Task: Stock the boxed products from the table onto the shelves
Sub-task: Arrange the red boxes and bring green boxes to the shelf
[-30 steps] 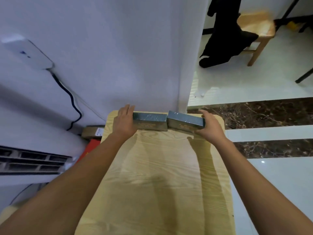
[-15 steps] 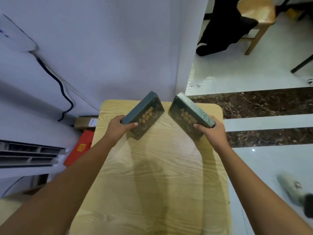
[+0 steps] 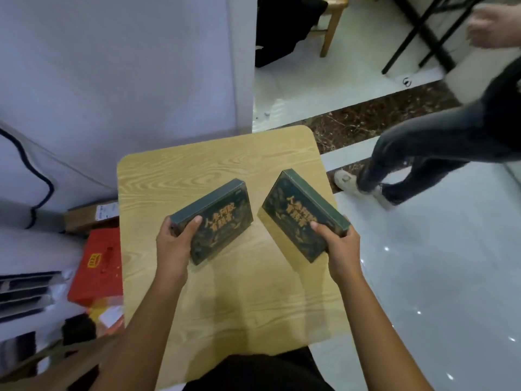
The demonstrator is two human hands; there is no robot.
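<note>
- left hand (image 3: 173,244): gripping the left box (image 3: 217,218) at its near-left corner, thumb on the printed face, fingers wrapped behind.
- right hand (image 3: 342,249): gripping the right box (image 3: 298,214) at its near-right corner, thumb on the face, fingers round the outer edge.
- Both boxes: flat, dark green, gold characters on the face, closed, so contents not visible.
- Position: both over the middle of the counter (image 3: 183,176), tilted with faces toward the camera. Far ends angle in toward each other, with a clear gap between. Can't tell if the lower corners touch the counter.
- counter: light wood grain, rounded corners, far-left corner close to the white wall (image 3: 112,66).
- Floor, left of counter: red bag (image 3: 97,263) with a yellow label, contents not visible. Beyond it, a brown cardboard carton (image 3: 90,214) with a white label, closed.
- A dark cable (image 3: 46,190) runs down the wall on the left.
- Right side: a second person (image 3: 423,159) in dark trousers on the tiled floor, blurred. One light shoe (image 3: 345,179) sits just beside the counter's far-right edge.
- Background: wooden chair (image 3: 332,21) with a black garment (image 3: 282,29) draped on it.
</note>
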